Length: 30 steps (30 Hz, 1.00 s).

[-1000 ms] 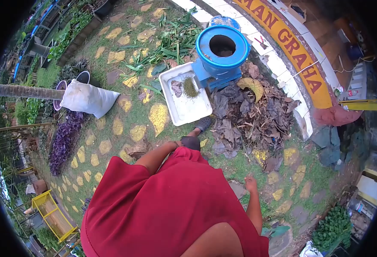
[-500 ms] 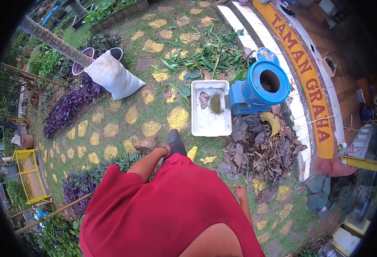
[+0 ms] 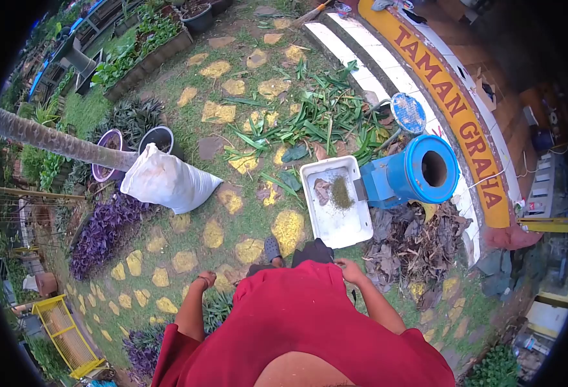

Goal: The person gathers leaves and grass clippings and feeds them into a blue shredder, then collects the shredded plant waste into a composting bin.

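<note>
My left hand (image 3: 208, 277) hangs over the stone path, left of my red shirt; it is small and foreshortened, and its finger pose is unclear. On the other side, my right hand (image 3: 348, 268) is low beside my dark shorts, fingers loosely apart and nothing visible in them. Just beyond it lies a white tray (image 3: 335, 226) with a dry leaf and a small heap of green shreds. A blue machine (image 3: 387, 180) with a round opening stands against the tray's right side. Neither hand touches them.
Dry brown leaves (image 3: 419, 251) are piled below the machine. Cut green leaves (image 3: 323, 109) lie beyond the tray. A full white sack (image 3: 168, 184) leans by a tree trunk (image 3: 58, 138). White tiled steps (image 3: 368, 71) curve along the right.
The view has shifted, and the tray and machine now appear lower and further right. My left hand has come into view, and my right hand appears higher, near the tray.
</note>
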### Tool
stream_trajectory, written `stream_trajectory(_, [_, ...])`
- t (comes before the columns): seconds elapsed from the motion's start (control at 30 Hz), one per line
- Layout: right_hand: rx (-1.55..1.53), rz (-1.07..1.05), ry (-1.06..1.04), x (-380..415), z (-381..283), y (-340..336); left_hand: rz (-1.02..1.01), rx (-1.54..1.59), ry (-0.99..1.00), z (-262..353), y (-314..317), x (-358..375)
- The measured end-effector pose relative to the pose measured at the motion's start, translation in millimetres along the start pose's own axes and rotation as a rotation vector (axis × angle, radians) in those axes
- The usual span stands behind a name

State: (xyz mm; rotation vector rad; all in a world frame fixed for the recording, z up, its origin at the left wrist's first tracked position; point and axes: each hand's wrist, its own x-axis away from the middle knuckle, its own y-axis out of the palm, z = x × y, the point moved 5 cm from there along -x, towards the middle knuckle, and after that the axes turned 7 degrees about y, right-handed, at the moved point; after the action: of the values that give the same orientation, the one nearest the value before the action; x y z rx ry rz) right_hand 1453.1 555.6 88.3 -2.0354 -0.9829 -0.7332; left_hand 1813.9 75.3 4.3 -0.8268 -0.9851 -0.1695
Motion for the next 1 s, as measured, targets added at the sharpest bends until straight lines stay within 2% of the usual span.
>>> stream_trajectory(0.07, [0.028, 0.012, -0.026, -38, -39, -3, -0.028, -0.073, 0.088, -34, -19, -21])
stream_trajectory(0.13, [0.073, 0.047, -0.068, -58, -74, -15, 0.234, 0.415, -0.194, -64, -42, -40])
stream_trajectory(0.17, [0.059, 0.055, -0.070, -69, -87, -21, 0.237, 0.401, -0.186, -64, -48, -51])
stream_trajectory(0.23, [0.077, 0.095, -0.047, -97, -97, -34, 0.140, 0.535, -0.173, -48, -49, -77])
stream_trajectory(0.3, [0.098, 0.135, -0.019, -131, -82, -42, 0.023, 0.385, -0.100, 1, -67, -92])
stream_trajectory(0.4, [0.102, 0.123, 0.133, -169, -56, -53, 0.054, 0.408, 0.081, 65, -80, -135])
stream_trajectory(0.43, [0.189, 0.122, 0.184, -180, -45, -58, 0.085, 0.412, 0.167, 90, -96, -143])
stream_trajectory(0.47, [0.268, 0.113, 0.245, -185, -34, -58, 0.055, 0.381, 0.176, 94, -100, -166])
stream_trajectory(0.53, [0.191, 0.126, 0.262, -184, -39, -70, -0.041, 0.505, 0.190, 81, -84, -203])
stream_trajectory(0.57, [0.164, 0.142, 0.265, -196, -28, -69, -0.080, 0.473, 0.187, 109, -117, -198])
stream_trajectory(0.63, [0.110, 0.143, 0.303, -197, -56, -89, -0.049, 0.372, 0.168, 158, -232, -167])
stream_trajectory(0.7, [0.071, 0.142, 0.296, -208, -71, -101, -0.069, 0.527, 0.115, 131, -263, -206])
stream_trajectory(0.83, [0.078, 0.187, 0.341, -235, -110, -130, 0.039, 0.574, 0.059, 81, -345, -274])
stream_trajectory(0.93, [-0.026, 0.196, 0.288, -260, -145, -145, 0.015, 0.577, 0.089, 108, -386, -313])
stream_trajectory(1.0, [-0.105, 0.294, 0.292, -283, -174, -154, -0.053, 0.564, 0.131, 132, -416, -334])
